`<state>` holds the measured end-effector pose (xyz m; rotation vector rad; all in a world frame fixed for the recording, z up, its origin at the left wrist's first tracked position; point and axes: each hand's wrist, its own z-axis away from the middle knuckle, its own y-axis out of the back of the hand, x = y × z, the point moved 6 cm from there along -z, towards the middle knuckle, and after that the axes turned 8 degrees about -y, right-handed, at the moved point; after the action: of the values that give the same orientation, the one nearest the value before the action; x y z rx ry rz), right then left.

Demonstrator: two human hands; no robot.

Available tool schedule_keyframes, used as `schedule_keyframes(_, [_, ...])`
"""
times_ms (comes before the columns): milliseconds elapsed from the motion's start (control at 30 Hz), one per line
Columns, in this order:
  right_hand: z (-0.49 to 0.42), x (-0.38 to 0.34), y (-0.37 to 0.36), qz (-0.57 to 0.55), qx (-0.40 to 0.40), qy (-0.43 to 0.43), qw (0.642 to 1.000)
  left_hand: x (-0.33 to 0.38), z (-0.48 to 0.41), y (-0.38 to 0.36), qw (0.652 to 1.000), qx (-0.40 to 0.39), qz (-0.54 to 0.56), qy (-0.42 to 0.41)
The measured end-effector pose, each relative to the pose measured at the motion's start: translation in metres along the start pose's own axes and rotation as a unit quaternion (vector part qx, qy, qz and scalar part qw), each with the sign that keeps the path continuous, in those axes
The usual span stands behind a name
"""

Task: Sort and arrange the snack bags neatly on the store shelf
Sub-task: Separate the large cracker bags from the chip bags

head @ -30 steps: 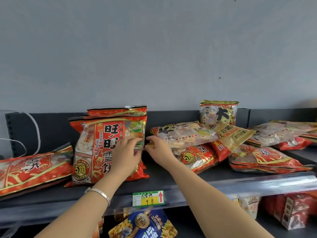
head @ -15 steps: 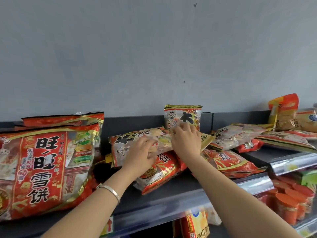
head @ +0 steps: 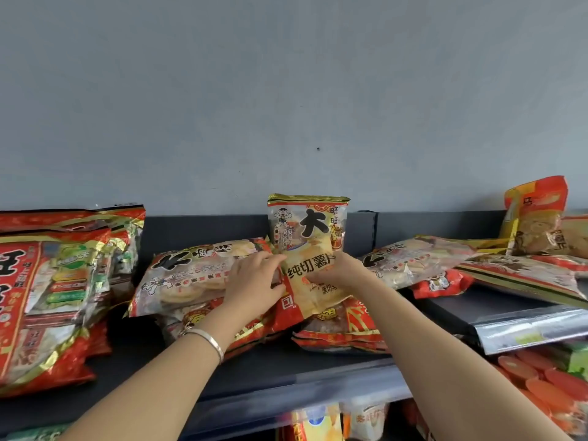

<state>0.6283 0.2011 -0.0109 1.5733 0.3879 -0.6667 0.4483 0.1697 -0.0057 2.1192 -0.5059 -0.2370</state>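
Note:
A yellow potato chip bag (head: 313, 292) lies on top of a pile of snack bags on the dark shelf (head: 270, 370). My left hand (head: 254, 286) grips its left edge and my right hand (head: 339, 270) pinches its right side. Beneath it lie a pale rice cracker bag (head: 191, 275) and red bags (head: 343, 332). Behind stands an upright rice cracker bag (head: 307, 222). Large red bags (head: 47, 297) stand upright at the left.
More flat bags (head: 420, 257) lie to the right, on a neighbouring shelf section (head: 509, 323) that sits a little higher. An orange-brown bag (head: 537, 218) stands at the far right. Lower shelves hold orange-lidded cups (head: 547, 377) and other packets. A grey wall rises behind.
The view has shifted right, away from the large red bags. Both hands moved from the pale rice cracker bag onto the yellow chip bag and now hold it.

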Motion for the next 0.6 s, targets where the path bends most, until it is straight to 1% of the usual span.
schedule_keyframes(67, [0.006, 0.003, 0.008, 0.001, 0.028, 0.040, 0.999, 0.004, -0.004, -0.006, 1.000, -0.010, -0.022, 0.015])
schedule_keyframes(133, [0.013, 0.004, 0.024, 0.029, 0.088, 0.076, 0.993, 0.003, -0.006, -0.011, 0.998, -0.025, -0.040, 0.029])
schedule_keyframes(167, [0.016, 0.004, 0.035, 0.020, 0.120, 0.089, 0.989, 0.001, -0.005, -0.013, 0.997, -0.034, -0.057, 0.034])
schedule_keyframes(233, [0.021, 0.009, 0.059, -0.052, 0.170, 0.099, 0.979, -0.005, -0.001, -0.017, 0.992, -0.047, -0.114, 0.040])
schedule_keyframes(300, [0.021, 0.018, 0.078, -0.148, 0.201, 0.081, 0.965, -0.010, 0.003, -0.017, 0.985, -0.038, -0.162, 0.049])
schedule_keyframes(367, [0.018, 0.030, 0.087, -0.202, 0.222, 0.061, 0.952, -0.017, 0.005, -0.014, 0.982, -0.014, -0.171, 0.077])
schedule_keyframes(467, [0.012, 0.042, 0.083, -0.221, 0.235, 0.039, 0.946, -0.022, 0.007, -0.007, 0.980, 0.005, -0.171, 0.099])
schedule_keyframes(600, [0.009, 0.052, 0.073, -0.251, 0.253, 0.016, 0.934, -0.027, 0.013, 0.006, 0.982, 0.055, -0.149, 0.098])
